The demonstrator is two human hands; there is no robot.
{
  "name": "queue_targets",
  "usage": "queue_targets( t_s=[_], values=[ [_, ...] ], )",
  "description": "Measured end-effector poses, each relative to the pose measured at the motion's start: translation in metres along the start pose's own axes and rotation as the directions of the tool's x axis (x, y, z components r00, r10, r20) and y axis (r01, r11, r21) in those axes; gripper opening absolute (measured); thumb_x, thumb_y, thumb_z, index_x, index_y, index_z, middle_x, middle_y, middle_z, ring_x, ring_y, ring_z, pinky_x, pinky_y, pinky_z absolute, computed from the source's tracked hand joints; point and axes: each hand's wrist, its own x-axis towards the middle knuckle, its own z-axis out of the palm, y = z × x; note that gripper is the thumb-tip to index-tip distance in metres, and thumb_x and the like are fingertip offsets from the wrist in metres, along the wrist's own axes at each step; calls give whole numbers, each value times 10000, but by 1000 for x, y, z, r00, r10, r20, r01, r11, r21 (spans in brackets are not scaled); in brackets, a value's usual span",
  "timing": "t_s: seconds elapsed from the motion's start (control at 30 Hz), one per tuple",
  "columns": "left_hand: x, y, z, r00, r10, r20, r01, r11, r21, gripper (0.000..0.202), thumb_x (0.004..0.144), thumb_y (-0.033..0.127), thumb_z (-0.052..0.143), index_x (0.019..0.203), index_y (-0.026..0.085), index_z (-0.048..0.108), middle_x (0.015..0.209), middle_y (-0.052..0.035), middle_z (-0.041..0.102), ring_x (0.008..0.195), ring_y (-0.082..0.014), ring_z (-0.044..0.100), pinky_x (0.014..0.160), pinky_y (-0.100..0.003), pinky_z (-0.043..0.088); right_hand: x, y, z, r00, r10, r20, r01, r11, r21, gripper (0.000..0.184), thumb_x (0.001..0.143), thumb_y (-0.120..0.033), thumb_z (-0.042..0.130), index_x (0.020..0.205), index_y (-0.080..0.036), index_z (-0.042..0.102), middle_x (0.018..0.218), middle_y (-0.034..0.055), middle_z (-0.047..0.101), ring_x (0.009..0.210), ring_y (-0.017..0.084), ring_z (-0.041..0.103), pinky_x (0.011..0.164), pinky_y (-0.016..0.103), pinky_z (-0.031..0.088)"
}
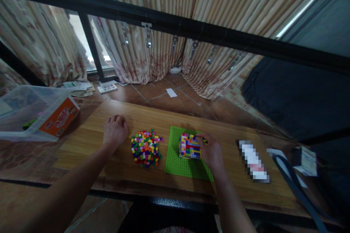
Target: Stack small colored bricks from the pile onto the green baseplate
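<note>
the left forearm [84,174], bare, slants up from the lower left to the left hand [115,130], which rests low with its back upward and its fingers curled loosely inward. the right forearm [231,198], also bare, rises from the lower right, leaning inward. the right hand [212,150] turns inward at the wrist, fingers bent and pointing left; its grip is unclear.

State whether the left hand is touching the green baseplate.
Apart. The head view shows the loose brick pile and strips of wooden tabletop between the left hand and the green baseplate.
</note>
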Motion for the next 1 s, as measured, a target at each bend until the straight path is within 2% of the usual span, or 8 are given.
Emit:
queue_targets(
  t_s=[0.23, 0.4, 0.53, 0.83, 1.0],
  values=[
    [1, 0, 0, 1000, -13, 17, 13, 999, -39, 314, 875, 271, 384, 987, 164, 658, 1097, -165, 660, 1050, -312, 581, 948, -459, 425, 7, 8, -2, 992, 77, 102, -92, 985, 148, 264, 787, -418, 610, 837, -202, 754, 912, 71, 741, 830, 209, 662, 766, 345, 512],
    [2, -2, 2, 1000, -3, 5, 4, 999, -37, 316, 869, 268, 377, 992, 177, 653, 1085, -159, 662, 1057, -319, 580, 964, -473, 420, 19, 17, -3, 963, 157, 220, -213, 942, 258, 268, 699, -427, 694, 805, -192, 767, 824, 53, 762, 751, 197, 682, 734, 336, 535],
    [3, -3, 3, 1000, 3, 3, -3, 999, -32, 314, 869, 268, 382, 996, 179, 655, 1075, -155, 662, 1055, -320, 583, 971, -475, 422, 23, 20, -4, 944, 195, 266, -269, 921, 280, 293, 668, -447, 725, 808, -195, 776, 813, 47, 774, 758, 206, 701, 735, 341, 545],
    [3, -2, 3, 1000, -16, 15, 16, 1000, -26, 355, 884, 283, 367, 1030, 155, 664, 1111, -173, 661, 1077, -331, 581, 988, -485, 429, 27, 16, -8, 934, 159, 319, -244, 937, 250, 255, 695, -416, 697, 785, -190, 773, 784, 49, 764, 730, 199, 688, 719, 339, 536],
    [3, -1, 2, 1000, -3, 23, 3, 1000, -13, 388, 893, 287, 358, 1063, 124, 666, 1130, -181, 660, 1083, -323, 584, 1012, -473, 421, 31, 19, -10, 907, 181, 381, -309, 900, 307, 255, 655, -405, 730, 776, -185, 771, 782, 45, 764, 721, 190, 680, 735, 343, 535]
  ],
)
